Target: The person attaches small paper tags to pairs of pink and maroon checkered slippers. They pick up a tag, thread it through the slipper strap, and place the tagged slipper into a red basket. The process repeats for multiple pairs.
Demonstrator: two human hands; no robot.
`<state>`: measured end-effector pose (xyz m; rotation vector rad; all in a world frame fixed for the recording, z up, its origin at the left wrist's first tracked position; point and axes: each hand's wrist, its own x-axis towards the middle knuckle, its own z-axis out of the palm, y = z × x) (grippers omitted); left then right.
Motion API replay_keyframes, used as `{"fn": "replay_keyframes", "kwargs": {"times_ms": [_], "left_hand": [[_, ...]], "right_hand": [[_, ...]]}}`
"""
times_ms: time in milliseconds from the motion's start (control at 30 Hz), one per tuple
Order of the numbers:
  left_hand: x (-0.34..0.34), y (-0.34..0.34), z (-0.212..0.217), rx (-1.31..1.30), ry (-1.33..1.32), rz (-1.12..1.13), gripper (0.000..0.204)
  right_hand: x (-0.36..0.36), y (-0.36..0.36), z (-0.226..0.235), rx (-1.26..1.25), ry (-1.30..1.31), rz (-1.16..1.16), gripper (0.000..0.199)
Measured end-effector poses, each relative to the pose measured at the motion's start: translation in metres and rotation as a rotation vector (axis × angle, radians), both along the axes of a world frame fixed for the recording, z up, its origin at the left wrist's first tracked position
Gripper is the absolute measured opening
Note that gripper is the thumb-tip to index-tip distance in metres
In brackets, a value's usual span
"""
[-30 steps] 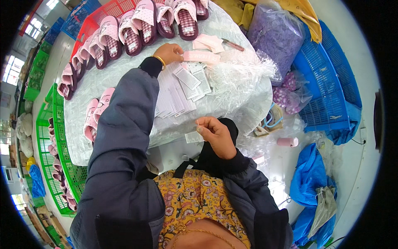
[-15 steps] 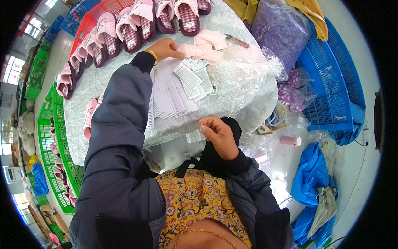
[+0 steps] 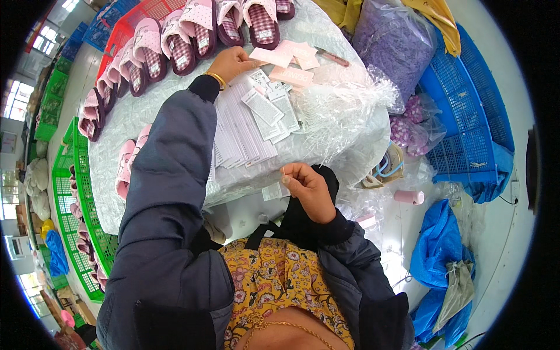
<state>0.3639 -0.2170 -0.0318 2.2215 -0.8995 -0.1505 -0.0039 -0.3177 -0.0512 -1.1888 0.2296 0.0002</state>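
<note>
My left hand reaches across the table with finger and thumb closed at the edge of a plain pink card. More pink cards lie beside it, some overlapping. Just below are a fanned stack of white paper slips and a few loose printed labels. Close to my body, at the table's near edge, my right hand is closed in a pinch. A small translucent tag hangs by its fingertips; how it is held is partly hidden.
Pink slippers with checked insoles line the table's far left, and another pair lies by my left sleeve. A small knife rests past the cards. Clear plastic wrap covers the right side. Crates stand around: green, blue.
My left hand has shifted slightly left and up, and the card at its fingertips now shows a plain face farther from me. The right hand stays nearly still.
</note>
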Motion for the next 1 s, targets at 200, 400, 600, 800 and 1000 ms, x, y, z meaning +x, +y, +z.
{"fn": "replay_keyframes", "kwargs": {"times_ms": [200, 400, 600, 800, 1000], "left_hand": [[0.006, 0.001, -0.002, -0.047, 0.182, 0.15, 0.033], [0.003, 0.006, 0.004, -0.013, 0.164, -0.023, 0.033], [-0.019, -0.011, 0.016, 0.239, -0.242, -0.187, 0.031], [-0.01, -0.013, 0.003, 0.182, -0.052, -0.189, 0.025], [-0.008, -0.023, 0.005, 0.242, 0.116, -0.098, 0.019]], "right_hand": [[0.0, 0.0, 0.0, 0.018, 0.002, -0.01, 0.016], [0.0, 0.001, -0.002, 0.011, 0.016, -0.003, 0.015], [0.0, 0.003, -0.001, -0.002, 0.015, -0.008, 0.015], [-0.001, 0.004, -0.001, -0.015, 0.01, -0.017, 0.016], [-0.005, 0.005, 0.0, 0.009, 0.019, -0.001, 0.016]]}}
